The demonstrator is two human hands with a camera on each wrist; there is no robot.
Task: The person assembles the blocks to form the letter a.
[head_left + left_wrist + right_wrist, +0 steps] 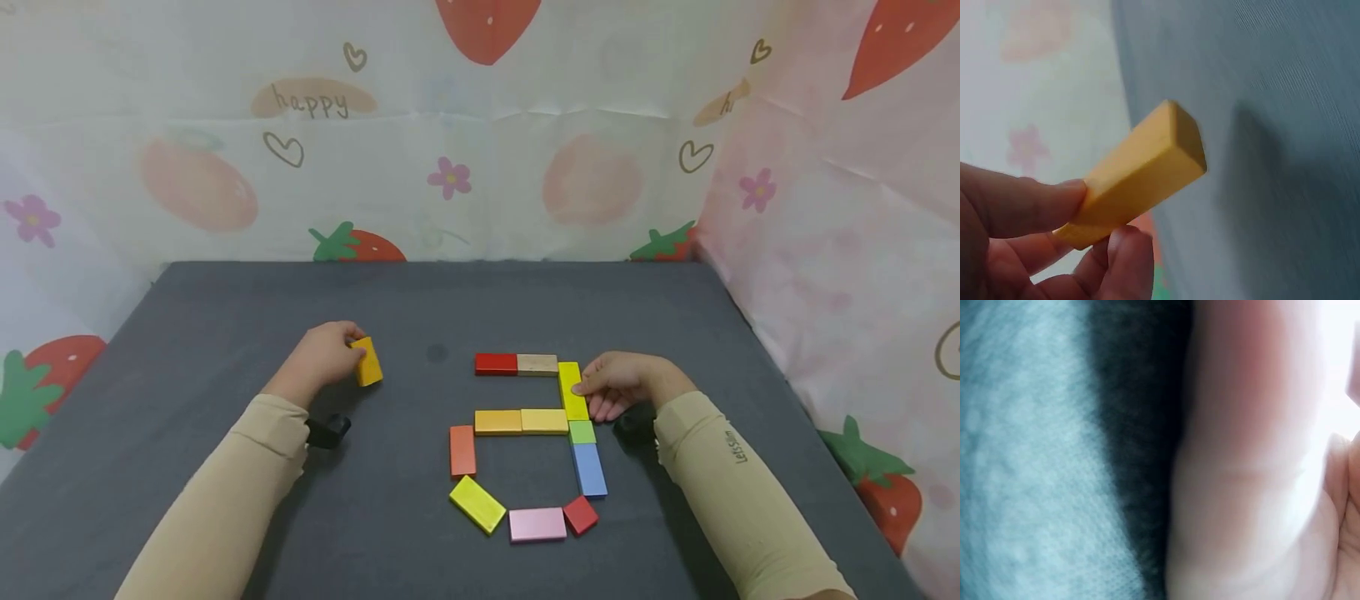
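Note:
My left hand [327,357] holds an orange-yellow wooden block [368,362] above the left part of the table. In the left wrist view the thumb and fingers pinch one end of this block [1141,169], and its far end points away over the cloth. At the upper right of a block outline, my right hand [624,382] grips a long yellow block [572,379], thumb over its right edge and fingers beside it. Blurred fingers [1247,456] fill much of the right wrist view; no block shows there.
Above a middle row of two orange-yellow blocks [498,422] lie a red block [496,364] and a natural wood block [537,365]. Green [582,432], blue [589,469], small red [581,515], pink [537,525], yellow [477,504] and orange [462,451] blocks form a loop below. Dark grey cloth [405,467] covers the table.

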